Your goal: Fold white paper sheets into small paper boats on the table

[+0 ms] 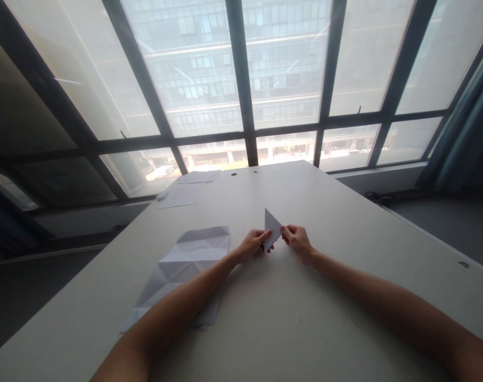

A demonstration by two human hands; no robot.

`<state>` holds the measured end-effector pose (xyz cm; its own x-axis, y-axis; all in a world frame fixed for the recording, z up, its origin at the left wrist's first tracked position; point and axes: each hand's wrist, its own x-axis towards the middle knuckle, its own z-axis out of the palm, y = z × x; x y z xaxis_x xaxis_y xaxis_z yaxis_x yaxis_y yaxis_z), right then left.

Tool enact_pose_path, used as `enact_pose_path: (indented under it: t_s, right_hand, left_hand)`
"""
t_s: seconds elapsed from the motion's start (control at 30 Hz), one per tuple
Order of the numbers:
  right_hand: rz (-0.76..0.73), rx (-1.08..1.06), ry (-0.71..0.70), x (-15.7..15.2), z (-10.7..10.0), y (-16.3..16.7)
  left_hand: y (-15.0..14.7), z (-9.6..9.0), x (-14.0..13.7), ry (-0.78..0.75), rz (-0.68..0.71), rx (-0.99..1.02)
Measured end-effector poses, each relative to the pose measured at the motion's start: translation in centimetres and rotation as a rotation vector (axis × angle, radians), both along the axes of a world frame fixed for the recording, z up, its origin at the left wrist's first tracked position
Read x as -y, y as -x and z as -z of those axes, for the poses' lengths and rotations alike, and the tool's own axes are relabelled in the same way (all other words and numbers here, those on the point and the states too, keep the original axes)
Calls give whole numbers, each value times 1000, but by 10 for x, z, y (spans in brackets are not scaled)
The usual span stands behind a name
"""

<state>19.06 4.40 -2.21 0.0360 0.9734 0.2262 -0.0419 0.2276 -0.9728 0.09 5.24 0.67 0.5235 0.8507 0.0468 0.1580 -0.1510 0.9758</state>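
A small folded paper triangle (pixel 272 227) is held up over the table between both hands. My left hand (pixel 254 243) grips its left side, thumb across the front and fingers behind. My right hand (pixel 297 240) pinches the right corner between thumb and fingertips. One point of the triangle stands upward, and the lower part is partly covered by the left fingers. To the left lies a creased sheet of paper (pixel 199 246), unfolded and marked with crossing fold lines. My left forearm passes over part of that sheet and hides it.
The long white table (pixel 325 307) stretches toward large windows. Flat paper sheets (pixel 181 196) lie at its far left end. A dark round hole (pixel 234 174) shows near the far edge, and a small fitting (pixel 463 264) sits near the right edge. Curtains hang at both sides.
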Motion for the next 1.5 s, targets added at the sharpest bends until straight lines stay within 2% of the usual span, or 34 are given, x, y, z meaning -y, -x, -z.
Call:
enact_pose_path:
  t_s: [0.4,0.57,0.77,0.97,1.5]
  right_hand:
    - [-17,-50,32,-1,-3,3]
    - [-13,-46,40,0,-4,2]
    - [-40,-25,59,0,-5,1]
    - [-48,-19,58,1,-7,1]
    - [-57,14,26,2,-7,0]
  left_hand:
    - [-1,5,-3,29,-28,105]
    - [-1,5,-3,-20,-31,154]
    - [0,7,-7,87,-61,251]
    - [2,7,-8,84,-26,250]
    - [2,5,-7,98,-39,225]
